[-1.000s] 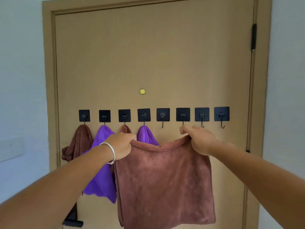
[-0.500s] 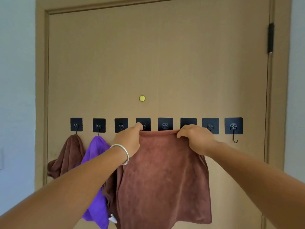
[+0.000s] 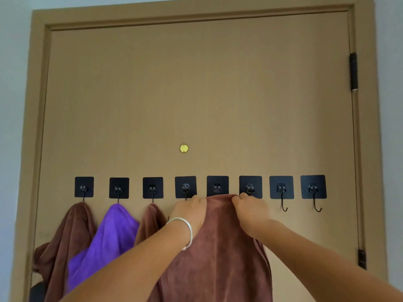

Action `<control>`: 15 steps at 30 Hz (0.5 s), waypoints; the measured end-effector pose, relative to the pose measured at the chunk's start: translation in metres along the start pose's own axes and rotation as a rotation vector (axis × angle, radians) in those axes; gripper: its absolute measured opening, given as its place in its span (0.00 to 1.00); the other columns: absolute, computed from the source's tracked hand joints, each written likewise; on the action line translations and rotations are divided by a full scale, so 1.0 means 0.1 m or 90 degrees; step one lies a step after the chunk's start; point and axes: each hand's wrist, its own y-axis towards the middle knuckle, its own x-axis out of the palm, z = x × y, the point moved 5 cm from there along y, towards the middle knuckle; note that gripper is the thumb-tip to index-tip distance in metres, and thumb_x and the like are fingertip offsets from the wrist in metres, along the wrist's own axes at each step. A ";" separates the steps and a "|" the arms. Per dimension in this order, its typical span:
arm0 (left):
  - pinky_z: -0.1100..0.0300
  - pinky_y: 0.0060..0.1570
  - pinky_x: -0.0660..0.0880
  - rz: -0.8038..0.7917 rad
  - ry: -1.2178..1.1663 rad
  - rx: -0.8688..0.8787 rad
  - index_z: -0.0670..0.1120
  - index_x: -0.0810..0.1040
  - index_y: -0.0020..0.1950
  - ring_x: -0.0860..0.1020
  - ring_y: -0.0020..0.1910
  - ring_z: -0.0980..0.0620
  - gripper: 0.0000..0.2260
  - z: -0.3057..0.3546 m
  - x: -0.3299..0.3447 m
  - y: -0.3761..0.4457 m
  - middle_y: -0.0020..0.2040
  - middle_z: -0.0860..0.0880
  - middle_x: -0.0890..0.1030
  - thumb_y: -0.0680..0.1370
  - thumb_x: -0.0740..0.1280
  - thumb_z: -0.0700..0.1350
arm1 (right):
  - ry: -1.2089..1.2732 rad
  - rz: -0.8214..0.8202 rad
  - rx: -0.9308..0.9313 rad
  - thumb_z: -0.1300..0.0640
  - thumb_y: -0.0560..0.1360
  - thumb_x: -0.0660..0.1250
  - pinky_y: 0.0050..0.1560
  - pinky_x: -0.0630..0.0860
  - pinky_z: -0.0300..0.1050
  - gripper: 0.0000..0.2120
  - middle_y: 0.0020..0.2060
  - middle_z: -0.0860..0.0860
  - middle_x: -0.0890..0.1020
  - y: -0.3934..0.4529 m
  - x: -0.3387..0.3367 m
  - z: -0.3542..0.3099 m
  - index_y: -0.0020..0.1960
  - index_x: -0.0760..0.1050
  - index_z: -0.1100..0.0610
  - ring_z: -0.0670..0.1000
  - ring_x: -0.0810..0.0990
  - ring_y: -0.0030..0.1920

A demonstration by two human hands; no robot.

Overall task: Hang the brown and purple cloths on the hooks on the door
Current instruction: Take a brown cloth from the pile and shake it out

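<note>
Now we pinch the brown cloth (image 3: 218, 247) at its top edge, left hand (image 3: 189, 209) and right hand (image 3: 250, 209) close together, just under the fifth hook (image 3: 217, 186) on the door (image 3: 196, 94).

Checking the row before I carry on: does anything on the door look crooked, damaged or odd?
Nothing stands out. The hooks sit in an even row, and the hung cloths drape normally.

One head-worn view only, so no second view shares the scene. It faces straight ahead at the door (image 3: 196, 94), close in, tilted slightly up; both forearms enter from the near bottom edge
</note>
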 end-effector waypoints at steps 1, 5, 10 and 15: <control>0.51 0.49 0.73 -0.017 -0.008 -0.006 0.45 0.68 0.66 0.78 0.51 0.44 0.16 0.04 0.07 0.02 0.59 0.45 0.74 0.79 0.56 0.36 | 0.005 -0.004 0.005 0.64 0.76 0.61 0.45 0.73 0.50 0.19 0.56 0.55 0.74 -0.02 0.05 -0.04 0.66 0.67 0.56 0.57 0.77 0.52; 0.55 0.59 0.69 -0.148 -0.093 -0.017 0.45 0.72 0.66 0.77 0.58 0.46 0.13 0.19 0.40 0.05 0.60 0.46 0.78 0.83 0.55 0.44 | 0.038 -0.032 0.006 0.60 0.79 0.61 0.48 0.74 0.48 0.15 0.56 0.54 0.76 -0.12 0.28 -0.17 0.65 0.69 0.55 0.56 0.78 0.52; 0.50 0.56 0.73 -0.220 -0.048 0.037 0.41 0.74 0.64 0.76 0.58 0.41 0.13 0.37 0.58 -0.16 0.61 0.43 0.76 0.82 0.56 0.42 | 0.125 -0.043 -0.012 0.53 0.79 0.59 0.46 0.73 0.46 0.18 0.57 0.52 0.76 -0.31 0.54 -0.29 0.68 0.65 0.51 0.55 0.78 0.52; 0.50 0.43 0.70 -0.145 0.038 0.049 0.43 0.74 0.63 0.77 0.54 0.41 0.13 0.40 0.60 -0.24 0.59 0.42 0.74 0.81 0.56 0.39 | 0.168 0.000 -0.014 0.50 0.80 0.58 0.53 0.72 0.44 0.21 0.66 0.49 0.70 -0.39 0.63 -0.27 0.72 0.64 0.47 0.52 0.71 0.62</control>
